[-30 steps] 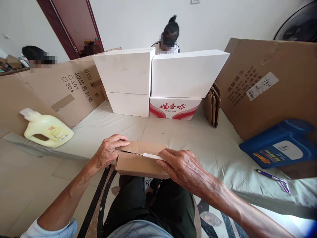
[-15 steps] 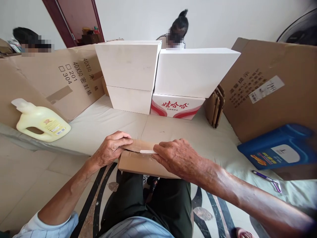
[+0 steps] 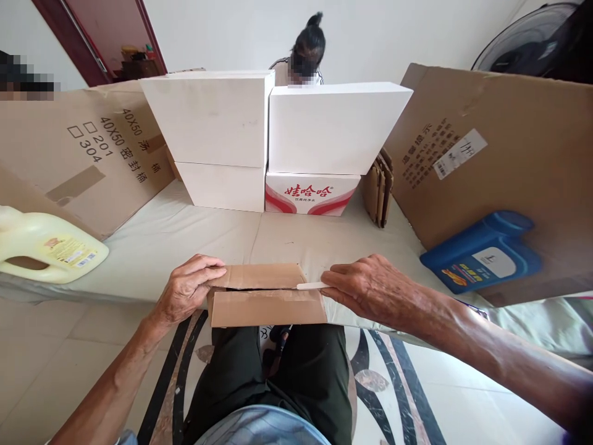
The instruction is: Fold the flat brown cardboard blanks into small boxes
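A small brown cardboard box is held just above my lap at the front edge of the covered surface. Its two top flaps are slightly parted, with a dark gap between them. My left hand grips the box's far left corner, fingers over the upper flap. At the right end of the seam, my right hand is closed around a thin white flat strip, like a blade or scraper. The strip's tip touches or lies very near the flap edge; its other end is hidden in my fingers.
White boxes stand stacked ahead, one with red lettering. Large cartons flank both sides. A pale yellow jug is on the left, a blue bottle on the right. Behind the stack, a person bends down.
My right hand has slid right along the seam with the white strip, and the gap between the flaps shows more. My left hand stays on the box corner. The view has turned right.
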`<action>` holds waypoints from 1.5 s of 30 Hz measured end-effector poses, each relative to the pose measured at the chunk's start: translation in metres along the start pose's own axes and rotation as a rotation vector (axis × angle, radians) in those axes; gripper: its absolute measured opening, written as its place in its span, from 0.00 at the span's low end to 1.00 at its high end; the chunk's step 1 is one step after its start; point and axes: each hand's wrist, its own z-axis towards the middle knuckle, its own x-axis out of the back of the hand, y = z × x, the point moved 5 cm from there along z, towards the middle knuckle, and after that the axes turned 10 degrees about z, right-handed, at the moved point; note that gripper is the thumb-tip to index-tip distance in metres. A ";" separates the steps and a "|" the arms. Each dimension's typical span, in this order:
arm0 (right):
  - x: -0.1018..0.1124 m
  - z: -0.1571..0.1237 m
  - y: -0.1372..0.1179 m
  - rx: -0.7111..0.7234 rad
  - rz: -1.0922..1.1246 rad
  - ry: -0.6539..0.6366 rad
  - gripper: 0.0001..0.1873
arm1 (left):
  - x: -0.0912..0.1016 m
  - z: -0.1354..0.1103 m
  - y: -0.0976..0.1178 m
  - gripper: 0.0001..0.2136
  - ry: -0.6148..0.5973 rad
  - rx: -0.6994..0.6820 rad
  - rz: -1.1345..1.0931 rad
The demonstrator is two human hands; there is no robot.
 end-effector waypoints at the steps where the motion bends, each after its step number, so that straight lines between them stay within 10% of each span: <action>1: 0.002 -0.007 0.004 -0.011 0.010 0.015 0.31 | 0.000 -0.001 -0.001 0.16 0.004 0.008 -0.009; 9: 0.000 -0.059 0.016 -0.280 0.359 0.129 0.26 | 0.005 -0.003 -0.020 0.08 -0.050 0.305 -0.105; 20: -0.091 -0.061 0.014 -0.477 1.333 0.186 0.34 | -0.005 -0.001 -0.049 0.24 0.020 0.745 -0.211; 23: -0.096 -0.055 0.028 -0.467 1.255 0.257 0.33 | -0.014 -0.002 -0.051 0.24 0.072 0.803 -0.298; 30: -0.131 -0.078 0.097 -0.797 0.304 0.552 0.13 | -0.015 0.002 -0.039 0.21 0.342 0.798 -0.293; 34: -0.141 -0.080 0.101 -0.663 0.412 0.586 0.16 | -0.023 0.003 -0.038 0.21 0.312 0.748 -0.263; 40: -0.114 -0.043 0.048 -0.170 0.979 0.610 0.51 | -0.033 0.005 -0.034 0.20 0.296 0.712 -0.231; 45: -0.082 -0.031 0.001 -0.022 0.654 0.902 0.20 | -0.034 0.008 -0.033 0.18 0.301 0.710 -0.126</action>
